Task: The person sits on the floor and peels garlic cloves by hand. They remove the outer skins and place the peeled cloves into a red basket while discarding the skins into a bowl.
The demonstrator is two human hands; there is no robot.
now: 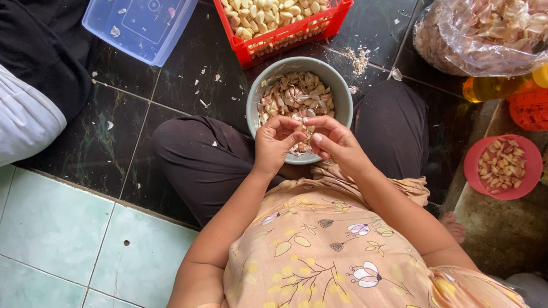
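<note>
1. Nearest to the camera, the person sits cross-legged on the floor (pixel 50 266), in a peach shirt with a flower print and dark trousers. The two forearms come together over the lap.

2. The left hand (pixel 276 142) and the right hand (pixel 336 142) meet just above the near rim of the grey bowl (pixel 344 97). Both have the fingers curled in and pinched together on something small. It is probably a garlic clove, but the fingers hide it, so I cannot tell for sure. They are held over the bowl, likely so the skins fall inside.

3. The bowl is round and smooth and rests between the knees. It holds dry, papery garlic skins (pixel 294 96), pale with brown edges.

4. To the right, on a lower step, a small round pink bowl (pixel 474 171) holds unpeeled cloves with reddish skin, near the right arm.

5. Further away, a red plastic crate (pixel 291 34) with a grid wall is full of smooth, cream peeled cloves (pixel 270 3).

6. At far right lies a clear plastic bag (pixel 452 38) of skins, with a yellow oil bottle (pixel 507 83) beside it. At far left lies a bluish transparent lid (pixel 142 18).
</note>
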